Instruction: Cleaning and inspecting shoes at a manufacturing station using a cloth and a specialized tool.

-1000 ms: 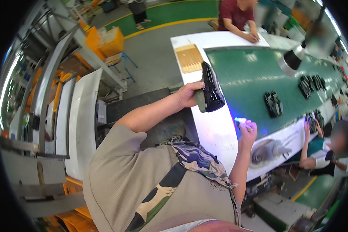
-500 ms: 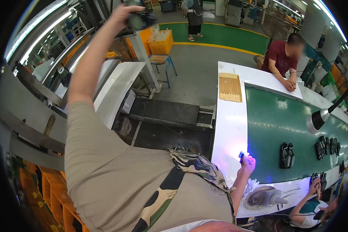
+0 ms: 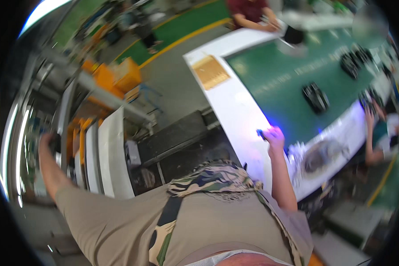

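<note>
Right hand (image 3: pixel 275 135) resting on the white edge (image 3: pixel 235 111) of the long table, fingers curled shut around a small dark tool (image 3: pixel 261 133). Tool short and thin, poking out past the fingers toward the far end of the table. Glowing blue-purple at its tip, with a bright patch of that light on the white edge just beside the hand. Too small and blurry to tell more about its shape.

Left hand (image 3: pixel 46 142) stretched far out, well apart from the table, next to the grey and white racks (image 3: pixel 106 155). Something dark (image 3: pixel 55 142) right at the fingers, maybe held, but too blurry to be sure. Cannot tell if those fingers are open or closed.

Green belt (image 3: pixel 275 75) running down the middle of the table, just past the right hand. Black shoes (image 3: pixel 314 96) lying on the belt, near the hand but not touching it. More black shoes (image 3: pixel 354 62) farther along the belt. Flat golden-brown mat (image 3: pixel 210 72) on the white edge, toward the far end of the table. Grey lumpy cloth thing (image 3: pixel 319 155) on the white edge, close to the right hand. Orange bins (image 3: pixel 119 75) on the floor side, away from the table.

Another person in a dark red top (image 3: pixel 248 9) leaning over the far end of the table. Someone else's arm (image 3: pixel 372 133) reaching up at the other side of the belt.
</note>
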A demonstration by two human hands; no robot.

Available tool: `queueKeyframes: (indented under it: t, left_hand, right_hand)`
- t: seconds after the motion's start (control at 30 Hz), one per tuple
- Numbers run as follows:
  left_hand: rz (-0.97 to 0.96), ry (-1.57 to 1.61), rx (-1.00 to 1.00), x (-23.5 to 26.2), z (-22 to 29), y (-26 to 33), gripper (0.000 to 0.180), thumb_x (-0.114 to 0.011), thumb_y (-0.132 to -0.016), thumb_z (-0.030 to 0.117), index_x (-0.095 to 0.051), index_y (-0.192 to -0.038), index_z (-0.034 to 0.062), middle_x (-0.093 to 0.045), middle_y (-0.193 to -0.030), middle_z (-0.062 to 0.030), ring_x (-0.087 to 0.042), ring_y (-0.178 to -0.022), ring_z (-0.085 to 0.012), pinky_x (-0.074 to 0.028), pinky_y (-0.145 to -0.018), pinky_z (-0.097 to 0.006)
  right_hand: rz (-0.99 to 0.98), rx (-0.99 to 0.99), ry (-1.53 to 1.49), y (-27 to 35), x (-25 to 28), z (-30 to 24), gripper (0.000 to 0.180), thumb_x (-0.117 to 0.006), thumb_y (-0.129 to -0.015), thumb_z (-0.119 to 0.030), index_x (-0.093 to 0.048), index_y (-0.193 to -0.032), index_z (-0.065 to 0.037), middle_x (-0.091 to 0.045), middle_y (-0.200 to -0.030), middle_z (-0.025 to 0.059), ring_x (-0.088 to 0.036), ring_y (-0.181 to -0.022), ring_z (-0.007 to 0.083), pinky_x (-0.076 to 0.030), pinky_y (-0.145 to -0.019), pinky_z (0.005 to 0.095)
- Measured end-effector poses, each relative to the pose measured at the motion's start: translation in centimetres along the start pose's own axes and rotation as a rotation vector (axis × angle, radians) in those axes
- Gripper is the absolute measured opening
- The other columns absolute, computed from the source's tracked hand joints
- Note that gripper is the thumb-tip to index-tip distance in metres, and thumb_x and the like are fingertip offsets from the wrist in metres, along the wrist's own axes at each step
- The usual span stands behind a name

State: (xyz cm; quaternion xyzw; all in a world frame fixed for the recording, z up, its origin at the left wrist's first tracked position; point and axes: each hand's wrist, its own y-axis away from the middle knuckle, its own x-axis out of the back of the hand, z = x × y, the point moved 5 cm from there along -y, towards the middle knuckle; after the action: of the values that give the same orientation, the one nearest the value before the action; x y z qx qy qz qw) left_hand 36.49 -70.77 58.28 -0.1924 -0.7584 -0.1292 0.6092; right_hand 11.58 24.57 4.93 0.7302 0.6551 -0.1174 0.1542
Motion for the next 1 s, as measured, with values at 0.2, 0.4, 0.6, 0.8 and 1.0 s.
queueKeyframes:
  t: [0.2, 0.4, 0.6, 0.8, 1.0]
  left_hand:
    - [0.376, -0.144, -0.265, 0.8, 19.6, -1.5, 0.042, -0.067, -0.077, 0.035, -0.07, -0.099, -0.0009, -0.068, -0.105, -0.0222, -0.066, -0.099, -0.0362, -0.051, -0.082, -0.044]
    - [0.065, 0.106, -0.741, -8.5, 59.2, 8.0, 0.061, -0.071, -0.074, 0.047, -0.068, -0.114, 0.0015, -0.068, -0.113, -0.0157, -0.063, -0.106, -0.0281, -0.047, -0.088, -0.04]
    - [-0.667, 0.415, -1.052, -32.9, 89.2, 27.0, 0.059, -0.071, -0.076, 0.055, -0.068, -0.108, 0.0057, -0.068, -0.089, -0.0109, -0.063, -0.075, -0.0219, -0.05, -0.066, -0.039]
    - [-1.361, 0.539, -0.95, -40.5, 102.6, 62.3, 0.096, -0.069, -0.076, 0.063, -0.038, -0.139, -0.0021, -0.055, -0.125, -0.0264, -0.064, -0.087, -0.031, -0.051, -0.066, -0.039]
    - [-1.542, 0.64, -0.797, -37.8, 110.5, 77.8, 0.102, -0.068, -0.072, 0.068, -0.025, -0.15, 0.018, -0.039, -0.141, -0.0301, -0.057, -0.105, -0.0439, -0.048, -0.084, -0.049]
  right_hand:
    - [0.166, 0.023, -0.061, 2.0, 2.8, 0.6, 0.02, -0.073, -0.078, -0.002, -0.056, -0.087, -0.005, -0.059, -0.081, 0.0031, -0.059, -0.071, 0.0141, -0.049, -0.063, 0.0283]
    - [0.363, 0.045, -0.196, 6.3, 6.4, -2.0, 0.023, -0.072, -0.081, -0.003, -0.05, -0.079, -0.009, -0.052, -0.077, -0.0004, -0.052, -0.069, 0.0096, -0.045, -0.059, 0.0261]
    - [0.567, 0.103, -0.09, 10.4, 9.6, -3.7, 0.022, -0.074, -0.079, -0.005, -0.053, -0.085, -0.007, -0.054, -0.079, -0.0009, -0.052, -0.069, 0.0076, -0.044, -0.06, 0.0239]
    - [0.919, 0.118, 0.0, 16.4, 13.2, -4.7, 0.024, -0.074, -0.077, -0.002, -0.052, -0.084, -0.009, -0.052, -0.079, -0.0021, -0.051, -0.069, 0.0073, -0.044, -0.062, 0.0236]
    - [1.221, 0.075, -0.112, 21.3, 14.8, -3.3, 0.023, -0.072, -0.075, 0.003, -0.053, -0.084, -0.008, -0.054, -0.081, -0.002, -0.052, -0.071, 0.0083, -0.044, -0.064, 0.0236]
